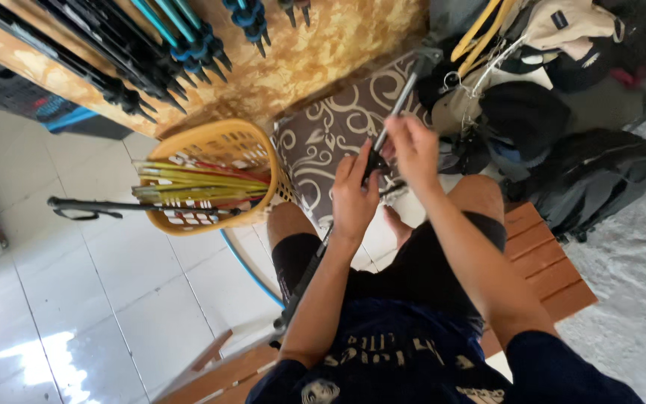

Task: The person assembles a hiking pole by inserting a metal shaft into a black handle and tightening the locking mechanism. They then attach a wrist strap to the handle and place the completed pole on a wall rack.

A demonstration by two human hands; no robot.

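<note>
Seated on a wooden bench (555, 277), knees apart, looking down. Left hand (354, 196) wrapped tight around the black grip part of a long pole (398, 101); right hand (413, 146) just above it, fingers pinched shut on the pole's silver shaft. Pole running slantwise from the lap, up between both hands, to a grey end piece above the right hand.

Left of the pole, an orange plastic basket (222, 142) with open mesh walls, holding yellow and red rods (196, 183); across its lower rim, one dark pole (106, 206) lying flat, strap loop hanging. Above the basket, a bundle of black and teal poles (166, 45) on a mottled brown surface. Behind the pole, a brown cushion (323, 138) with white swirls. Right of the pole, a heap of black and beige bags (555, 112). No readable labels or signs nearby.
</note>
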